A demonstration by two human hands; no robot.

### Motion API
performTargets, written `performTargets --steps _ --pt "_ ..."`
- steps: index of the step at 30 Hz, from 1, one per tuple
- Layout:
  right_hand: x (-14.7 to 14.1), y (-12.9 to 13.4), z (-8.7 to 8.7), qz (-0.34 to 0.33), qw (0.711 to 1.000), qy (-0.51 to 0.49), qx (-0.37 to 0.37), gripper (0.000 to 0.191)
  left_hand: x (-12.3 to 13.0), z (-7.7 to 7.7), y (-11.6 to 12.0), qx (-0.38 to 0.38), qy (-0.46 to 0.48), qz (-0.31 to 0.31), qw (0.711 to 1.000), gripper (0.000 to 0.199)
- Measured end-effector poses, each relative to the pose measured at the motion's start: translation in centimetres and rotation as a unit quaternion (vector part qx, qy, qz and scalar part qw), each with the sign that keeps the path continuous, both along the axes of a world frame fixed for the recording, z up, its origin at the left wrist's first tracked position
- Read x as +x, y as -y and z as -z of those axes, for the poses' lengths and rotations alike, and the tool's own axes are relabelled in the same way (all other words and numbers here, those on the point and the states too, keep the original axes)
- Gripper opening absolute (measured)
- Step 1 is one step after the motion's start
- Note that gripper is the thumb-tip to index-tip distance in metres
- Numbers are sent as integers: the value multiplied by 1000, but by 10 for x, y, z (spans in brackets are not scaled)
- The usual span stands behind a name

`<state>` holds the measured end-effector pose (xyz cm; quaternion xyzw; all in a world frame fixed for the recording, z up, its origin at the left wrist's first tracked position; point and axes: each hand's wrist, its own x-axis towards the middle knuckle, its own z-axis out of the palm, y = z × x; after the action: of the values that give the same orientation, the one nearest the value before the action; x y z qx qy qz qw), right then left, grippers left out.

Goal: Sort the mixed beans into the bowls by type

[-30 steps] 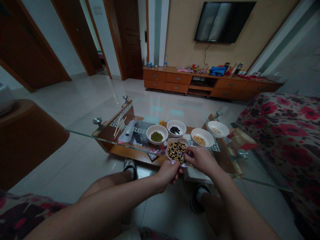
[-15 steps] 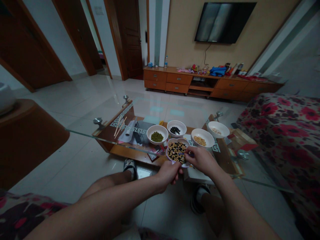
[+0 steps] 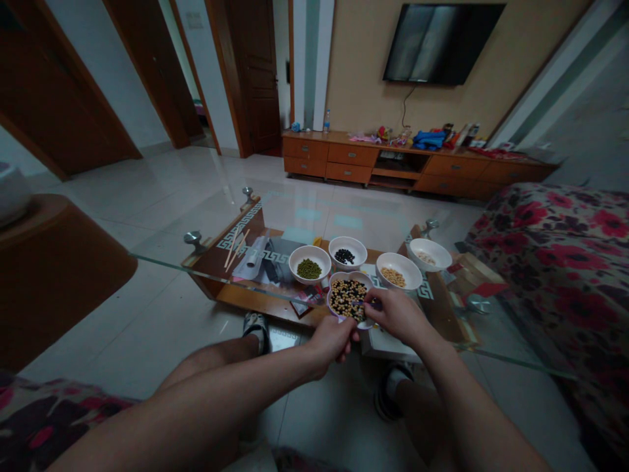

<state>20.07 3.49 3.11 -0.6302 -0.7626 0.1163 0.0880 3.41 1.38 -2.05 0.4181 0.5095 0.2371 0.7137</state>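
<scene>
My left hand [image 3: 335, 339] is closed on the near edge of a purple-rimmed dish [image 3: 330, 309] of mixed yellow and black beans. Over the dish's right side, my right hand [image 3: 390, 309] pinches a small purple tool [image 3: 358, 303] whose tip is among the beans. Behind the dish stand a white bowl of green beans [image 3: 309, 269], one of black beans [image 3: 344, 256] and one of yellow beans [image 3: 394, 277]. Farther right is a white bowl [image 3: 430, 244] with a few pale pieces.
The bowls stand on a glass table [image 3: 275, 292]. Chopsticks [image 3: 237, 249] lie at its left. A box [image 3: 474, 278] is at the right, beside a flowered sofa [image 3: 565, 262]. A low cabinet [image 3: 351, 155] and a television [image 3: 442, 44] are at the back.
</scene>
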Motion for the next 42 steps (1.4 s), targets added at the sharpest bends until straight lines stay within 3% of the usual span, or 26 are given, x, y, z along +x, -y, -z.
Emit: performTargets --steps 18,24,30,37,42 --pt "-4 -4 2 -4 998 -41 49 19 0 5 1 18 23 -2 1000 18" --pt "-23 -9 1 -16 992 -77 103 19 -1 2 1 10 10 -1 1000 19" --pt "-49 -17 1 29 984 -65 166 22 0 1 1 11 20 -1 1000 21" --pt "-76 -28 2 35 983 -73 163 22 0 -5 2 8 20 -5 1000 25" --pt "-92 -32 1 26 982 -91 161 23 0 -1 1 -2 2 6 1000 24"
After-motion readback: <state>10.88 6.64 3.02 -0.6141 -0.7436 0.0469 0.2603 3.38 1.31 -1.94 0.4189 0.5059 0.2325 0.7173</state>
